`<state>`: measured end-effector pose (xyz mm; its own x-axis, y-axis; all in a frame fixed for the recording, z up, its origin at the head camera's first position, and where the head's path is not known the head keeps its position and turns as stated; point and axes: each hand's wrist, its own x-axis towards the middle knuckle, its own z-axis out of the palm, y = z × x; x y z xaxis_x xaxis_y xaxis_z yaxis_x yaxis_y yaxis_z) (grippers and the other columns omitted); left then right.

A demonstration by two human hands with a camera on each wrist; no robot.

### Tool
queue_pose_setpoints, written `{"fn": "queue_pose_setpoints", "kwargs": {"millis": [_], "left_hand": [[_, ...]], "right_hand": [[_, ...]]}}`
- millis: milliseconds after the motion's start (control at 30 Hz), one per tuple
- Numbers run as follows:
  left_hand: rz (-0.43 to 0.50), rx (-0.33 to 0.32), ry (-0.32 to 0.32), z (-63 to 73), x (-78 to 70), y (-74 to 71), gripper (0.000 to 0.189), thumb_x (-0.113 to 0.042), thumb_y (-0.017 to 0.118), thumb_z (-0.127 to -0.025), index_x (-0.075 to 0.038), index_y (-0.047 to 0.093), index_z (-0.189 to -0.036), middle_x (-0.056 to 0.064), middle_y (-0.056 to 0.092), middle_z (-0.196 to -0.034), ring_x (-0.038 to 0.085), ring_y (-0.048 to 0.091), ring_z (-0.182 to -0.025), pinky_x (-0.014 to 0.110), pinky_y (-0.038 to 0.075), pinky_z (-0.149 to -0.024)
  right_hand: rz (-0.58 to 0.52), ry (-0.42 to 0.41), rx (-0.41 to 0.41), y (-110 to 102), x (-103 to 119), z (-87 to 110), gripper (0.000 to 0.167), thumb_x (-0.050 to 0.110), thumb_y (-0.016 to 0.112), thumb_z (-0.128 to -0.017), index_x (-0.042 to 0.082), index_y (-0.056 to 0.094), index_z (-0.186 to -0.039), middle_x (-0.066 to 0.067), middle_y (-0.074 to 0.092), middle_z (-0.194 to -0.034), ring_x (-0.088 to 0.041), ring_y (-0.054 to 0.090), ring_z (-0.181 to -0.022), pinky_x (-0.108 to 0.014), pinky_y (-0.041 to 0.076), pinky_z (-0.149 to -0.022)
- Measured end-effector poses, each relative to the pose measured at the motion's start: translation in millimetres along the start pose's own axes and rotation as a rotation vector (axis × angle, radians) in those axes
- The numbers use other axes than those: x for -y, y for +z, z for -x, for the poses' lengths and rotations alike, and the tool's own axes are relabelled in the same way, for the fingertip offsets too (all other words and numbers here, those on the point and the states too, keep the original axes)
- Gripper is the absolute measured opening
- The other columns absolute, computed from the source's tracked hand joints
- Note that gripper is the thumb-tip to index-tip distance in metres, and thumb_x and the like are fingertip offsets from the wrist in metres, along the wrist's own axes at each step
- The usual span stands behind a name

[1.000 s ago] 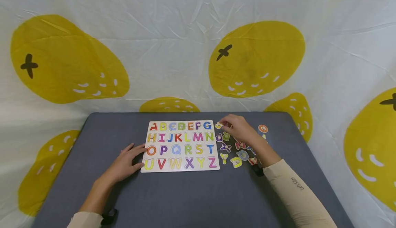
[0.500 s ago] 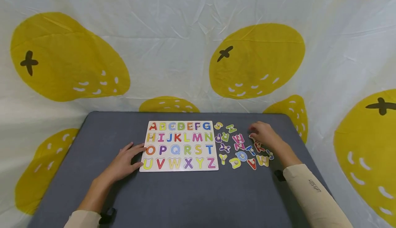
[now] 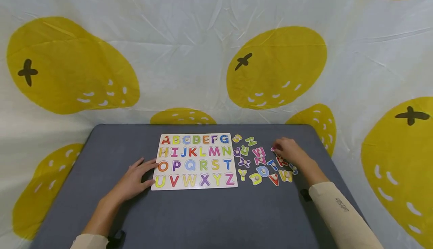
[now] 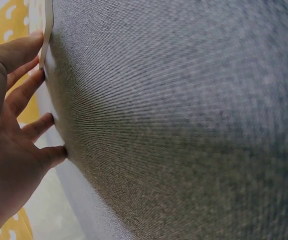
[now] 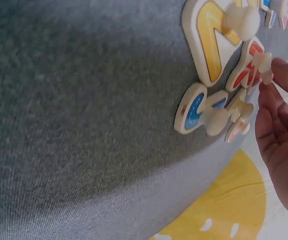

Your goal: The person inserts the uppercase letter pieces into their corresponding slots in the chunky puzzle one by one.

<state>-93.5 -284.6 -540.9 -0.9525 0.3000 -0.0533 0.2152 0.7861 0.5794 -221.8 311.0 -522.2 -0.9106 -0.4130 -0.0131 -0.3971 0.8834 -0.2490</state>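
A wooden alphabet puzzle board [image 3: 194, 195] is not boxed in; its printed slots run A to Z, with knobbed pieces seated in the top row and at H. My left hand [image 3: 135, 179] rests at the board's left edge, fingers spread and lightly bent, thumb by the lower corner. In the left wrist view, the left thumb [image 4: 21, 50] touches the board's edge. To the right of the loose letter pieces' middle, my right hand [image 3: 289, 150] pinches a small pink letter piece [image 3: 272, 149], mostly hidden by the fingers. A red K piece [image 3: 281, 161] lies just below that hand.
Loose knobbed letters spread right of the board, among them a yellow W [image 3: 285, 175], a red V [image 3: 273, 179], a blue Q [image 3: 262, 171] and a blue J [image 3: 293, 169]. A fruit-print curtain [image 3: 189, 61] hangs behind the grey table [image 3: 203, 222].
My right hand has moved right, from above the yellow S and green N pieces to the far-right letters, where its fingers now pinch the pink piece. The left hand stays at the board.
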Motion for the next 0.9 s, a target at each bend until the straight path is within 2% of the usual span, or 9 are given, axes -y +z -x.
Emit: {"fn": "queue_pose_setpoints", "kwargs": {"millis": [200, 533, 700, 900], "left_hand": [[-0.003, -0.012, -0.006, 1.6, -1.6, 1.0, 0.057, -0.013, 0.080, -0.089, -0.010, 0.061, -0.143, 0.018, 0.050, -0.156, 0.057, 0.027, -0.148, 0.086, 0.016, -0.108], [-0.005, -0.021, -0.004, 1.2, -2.5, 1.3, 0.058, -0.013, 0.081, -0.089, -0.009, 0.062, -0.143, 0.018, 0.050, -0.156, 0.057, 0.027, -0.148, 0.086, 0.016, -0.108], [-0.010, -0.026, 0.007, -0.4, -1.6, 1.4, 0.057, -0.013, 0.080, -0.088, -0.009, 0.061, -0.142, 0.019, 0.050, -0.156, 0.057, 0.028, -0.147, 0.086, 0.016, -0.107], [-0.004, -0.013, 0.002, 0.2, 0.1, 1.5, 0.059, -0.013, 0.081, -0.088, -0.009, 0.061, -0.143, 0.019, 0.050, -0.156, 0.057, 0.027, -0.148, 0.086, 0.016, -0.108]], "right_hand": [[-0.004, -0.007, 0.000, 0.7, -0.8, 3.9, 0.010, 0.001, 0.073, -0.088, 0.001, 0.073, -0.098, -0.008, 0.065, -0.086, -0.023, 0.058, -0.078, -0.045, 0.053, -0.073], [-0.013, -0.020, -0.030, 2.6, -2.9, 6.4, 0.006, 0.002, 0.074, -0.089, 0.001, 0.072, -0.095, -0.006, 0.063, -0.083, -0.019, 0.056, -0.075, -0.042, 0.051, -0.071], [-0.026, -0.032, -0.059, -1.5, 5.3, 6.3, 0.009, 0.002, 0.075, -0.090, 0.001, 0.073, -0.099, -0.008, 0.066, -0.087, -0.021, 0.059, -0.077, -0.044, 0.053, -0.073], [-0.039, -0.038, -0.066, -8.4, 25.2, 2.9, 0.009, 0.004, 0.074, -0.091, 0.003, 0.073, -0.100, -0.007, 0.066, -0.089, -0.021, 0.061, -0.080, -0.043, 0.055, -0.074]]}}
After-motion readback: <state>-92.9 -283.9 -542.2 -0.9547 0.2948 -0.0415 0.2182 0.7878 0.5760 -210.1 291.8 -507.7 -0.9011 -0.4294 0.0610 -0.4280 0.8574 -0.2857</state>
